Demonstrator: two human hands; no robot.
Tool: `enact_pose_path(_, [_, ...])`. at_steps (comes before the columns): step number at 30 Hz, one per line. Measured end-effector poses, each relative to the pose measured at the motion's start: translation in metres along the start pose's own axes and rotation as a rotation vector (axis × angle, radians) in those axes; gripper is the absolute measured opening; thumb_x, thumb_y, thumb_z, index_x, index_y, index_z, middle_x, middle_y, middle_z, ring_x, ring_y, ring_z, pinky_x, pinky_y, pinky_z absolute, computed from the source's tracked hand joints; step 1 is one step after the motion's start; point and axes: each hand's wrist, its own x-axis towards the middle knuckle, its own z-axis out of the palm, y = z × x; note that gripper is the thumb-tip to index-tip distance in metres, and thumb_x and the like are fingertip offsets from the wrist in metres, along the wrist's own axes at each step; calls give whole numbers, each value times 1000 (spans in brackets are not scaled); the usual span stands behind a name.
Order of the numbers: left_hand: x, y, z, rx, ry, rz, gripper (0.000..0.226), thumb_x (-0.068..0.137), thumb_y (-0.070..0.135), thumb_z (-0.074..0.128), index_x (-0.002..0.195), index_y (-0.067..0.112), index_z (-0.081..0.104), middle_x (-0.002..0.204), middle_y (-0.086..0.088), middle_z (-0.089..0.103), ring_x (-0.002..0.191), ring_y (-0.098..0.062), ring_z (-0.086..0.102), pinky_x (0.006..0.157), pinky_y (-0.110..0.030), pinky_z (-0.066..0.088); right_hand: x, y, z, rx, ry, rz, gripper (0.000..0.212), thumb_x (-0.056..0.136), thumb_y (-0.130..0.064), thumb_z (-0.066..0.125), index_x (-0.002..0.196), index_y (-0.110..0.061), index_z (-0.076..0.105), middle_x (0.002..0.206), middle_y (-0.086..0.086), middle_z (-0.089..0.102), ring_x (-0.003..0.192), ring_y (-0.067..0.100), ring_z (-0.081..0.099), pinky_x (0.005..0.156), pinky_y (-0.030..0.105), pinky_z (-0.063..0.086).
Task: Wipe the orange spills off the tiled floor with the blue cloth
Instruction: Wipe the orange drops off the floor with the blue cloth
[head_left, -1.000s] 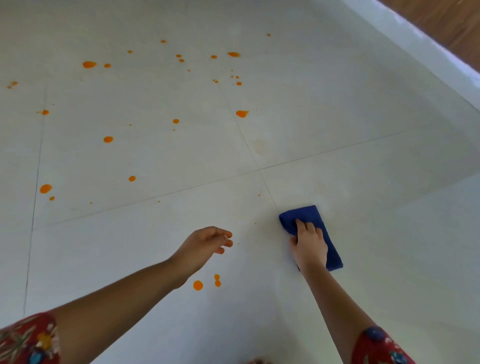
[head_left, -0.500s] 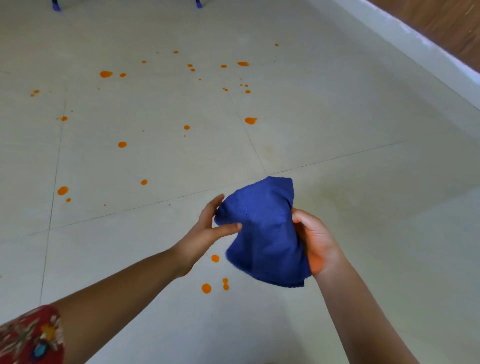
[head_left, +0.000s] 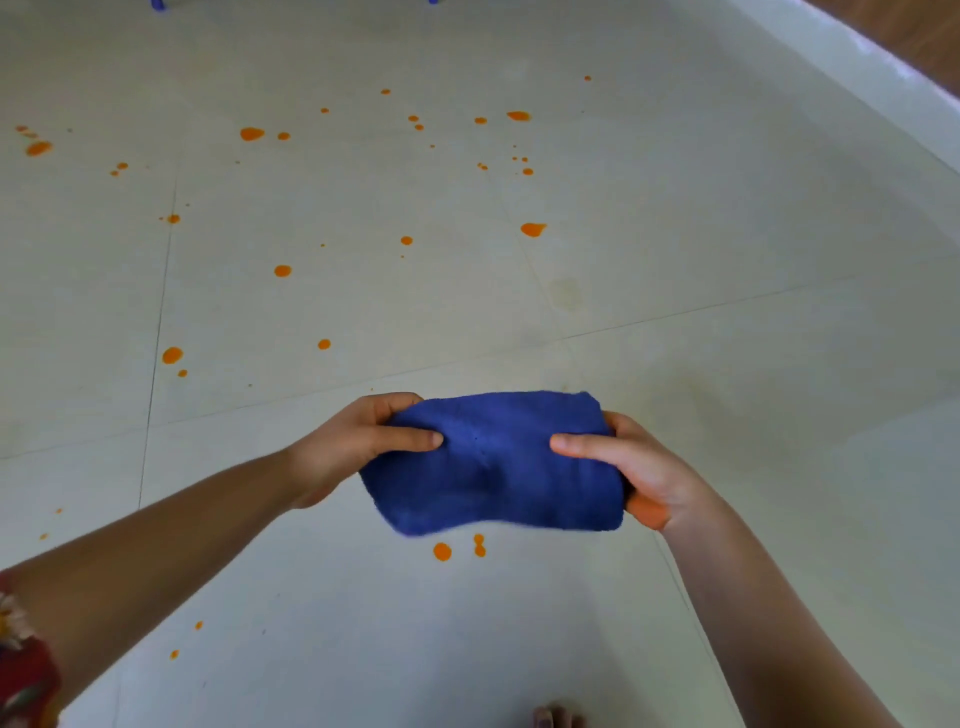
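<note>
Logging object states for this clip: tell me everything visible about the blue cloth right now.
The blue cloth is a deep blue, soft, fuzzy fabric like terry, folded into a thick, roughly rectangular pad. It is held lengthwise above the tiled floor, not touching it. The left hand grips its left end and the right hand its right end, thumbs on top. No orange shows on its visible face. Orange drops lie just below its near edge.

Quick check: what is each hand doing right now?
Left hand: closed on the left end of the blue cloth.
Right hand: closed on its right end, cloth lifted off the floor.
</note>
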Motion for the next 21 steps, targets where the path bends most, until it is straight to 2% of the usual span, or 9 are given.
enact_pose_path(3, [-15,-10,-8,-9,-6,-39,23,81,12,72,103,12,66,97,-1,73,88,-11,68,68,-19,51,-11,9,6,77,-61,-50,41,64,-10,70,104,-15,67,98,1,76,91,16,72,69,22,56])
enact_pose_path(6, [-18,-26,-6,-54,112,-24,23,81,11,72,102,19,68,98,7,73,89,-6,67,76,-22,50,-11,28,13,77,-68,50,31,78,-4,66,108,-15,64,95,-1,76,87,14,72,70,23,57])
enact_pose_path(9, [-6,-50,-2,-52,239,-7,35,80,19,71,113,27,64,112,13,71,106,-6,62,89,-25,45,-1,41,9,162,140,-9,33,90,10,49,110,-13,62,87,-2,75,82,15,71,68,24,56])
enact_pose_path(11, [2,-67,2,-4,288,-26,33,85,18,69,116,27,63,119,12,67,111,-8,59,84,-20,42,2,37,-6,169,263,-194,32,83,8,54,88,-22,64,76,-6,69,77,14,65,66,23,51])
enact_pose_path(12, [5,-74,3,22,301,-42,29,89,15,65,117,26,63,120,11,65,110,-8,58,80,-17,41,4,33,-15,44,293,-312,30,77,5,52,75,-24,59,72,-9,62,74,11,58,66,22,46])
enact_pose_path(14, [9,-88,6,73,283,-69,26,92,13,61,116,25,64,120,9,64,107,-7,58,76,-14,41,8,26,-28,-324,354,-470,28,67,1,39,71,-22,55,78,-17,61,78,7,56,74,19,42])
enact_pose_path(17, [15,-104,3,206,264,-72,24,91,17,63,108,34,64,121,10,62,118,-7,54,85,-20,43,18,29,-30,-918,442,-536,42,68,0,42,91,-26,65,124,-25,60,100,12,64,79,28,49])
enact_pose_path(19, [18,-111,-3,333,280,-70,25,91,21,64,108,39,62,131,12,56,125,-6,47,93,-24,39,26,47,-25,-1305,228,-266,37,82,-11,55,111,-34,64,141,-22,47,111,17,61,80,33,51])
enact_pose_path(21, [19,-112,-9,475,258,-58,28,91,23,63,114,38,59,138,13,49,128,-7,45,95,-21,33,32,66,-21,-1305,46,48,40,88,-35,63,128,-34,56,144,-17,45,124,12,53,94,33,47])
